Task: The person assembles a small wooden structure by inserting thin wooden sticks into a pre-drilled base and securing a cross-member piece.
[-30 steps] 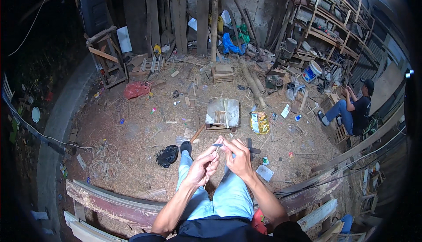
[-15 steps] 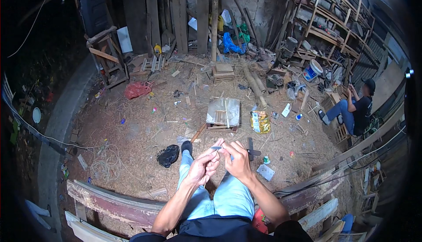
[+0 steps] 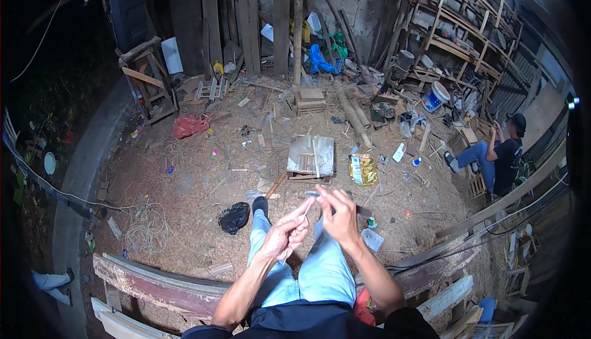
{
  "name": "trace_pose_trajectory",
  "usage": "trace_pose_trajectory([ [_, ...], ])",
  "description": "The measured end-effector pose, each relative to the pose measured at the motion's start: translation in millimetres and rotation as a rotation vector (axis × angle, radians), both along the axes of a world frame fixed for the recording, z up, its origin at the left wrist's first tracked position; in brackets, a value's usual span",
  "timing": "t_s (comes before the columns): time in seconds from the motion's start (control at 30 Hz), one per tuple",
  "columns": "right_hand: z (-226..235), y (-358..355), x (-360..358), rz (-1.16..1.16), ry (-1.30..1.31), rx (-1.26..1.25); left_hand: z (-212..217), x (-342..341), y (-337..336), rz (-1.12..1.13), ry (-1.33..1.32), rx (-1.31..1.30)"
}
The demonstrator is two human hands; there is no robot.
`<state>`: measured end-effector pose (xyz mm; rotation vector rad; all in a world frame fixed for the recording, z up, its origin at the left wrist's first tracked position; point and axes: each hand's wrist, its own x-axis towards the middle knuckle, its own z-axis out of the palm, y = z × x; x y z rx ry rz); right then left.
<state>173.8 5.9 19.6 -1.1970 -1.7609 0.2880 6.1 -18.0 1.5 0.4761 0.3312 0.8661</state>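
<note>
Item 1 — your left hand (image 3: 284, 235): fingers curled nearly closed, pinching the near end of a thin pale stick (image 3: 306, 206) that runs up toward the other hand. Held above your knees, over light-blue jeans (image 3: 320, 271).

Item 2 — your right hand (image 3: 337, 216): half-closed, thumb and forefinger tips meeting at the stick's far end, approx. where a small dark bit sits; too small to tell what that is. The 2 hands are just beside each other, joined only by the stick.

Item 3 — surroundings: sawdust floor w/ scraps; low wooden block w/ a pale sheet on it (image 3: 312, 156) far of your hands; yellow packet (image 3: 363, 169) to its right; black bag (image 3: 234, 217) left of your shin; worn plank (image 3: 154, 280) near-left. 1 other person (image 3: 502, 154) sits far right, well apart.

Risk, as a judgement: the stick looks slender and is gripped only at its ends — squeeze or bend too hard and it may snap, or slip out and vanish into the litter below, where it'd be hard to find.
</note>
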Motion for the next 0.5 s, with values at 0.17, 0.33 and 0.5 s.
trace_pose_trajectory([
  [0.17,2,-9,3,0.06,-0.031,0.014,-2,2,0,0.106,0.064,0.025],
  [0.33,-10,-8,-1,0.065,-0.063,0.043,4,6,4,0.062,0.078,0.039],
  [0.5,-15,4,2,-0.043,-0.03,0.017,0,6,6,0.036,0.064,0.018],
])
